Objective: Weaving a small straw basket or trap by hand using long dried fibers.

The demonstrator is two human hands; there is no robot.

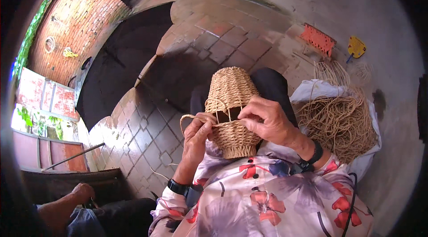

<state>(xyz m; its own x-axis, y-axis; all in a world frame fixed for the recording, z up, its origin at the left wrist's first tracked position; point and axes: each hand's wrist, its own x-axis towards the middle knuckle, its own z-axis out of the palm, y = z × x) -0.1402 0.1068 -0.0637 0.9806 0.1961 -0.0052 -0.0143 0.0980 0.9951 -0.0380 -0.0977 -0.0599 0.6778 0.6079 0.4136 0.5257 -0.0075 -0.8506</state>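
Observation:
A tan woven basket (232, 86) rests in my lap, its narrow end pointing toward me. A gap crosses its middle, with a few upright strands spanning it and a dark hollow behind. My left hand (197, 133) is closed at the gap's left edge, pinching a cord (183, 120) whose loose end loops out to the left. My right hand (271, 120) is closed at the gap's right side, thumb and fingers bent against the rim. Whatever lies between the right fingertips is too small to make out.
A white sack (317, 89) full of tangled cord (341, 123) stands to my right. Beyond it lie an orange plastic piece (318, 40) and a yellow paddle-like thing (356, 47) by the wall. A dark open umbrella (127, 56) spreads ahead left. Another person's arm (67, 206) shows at lower left.

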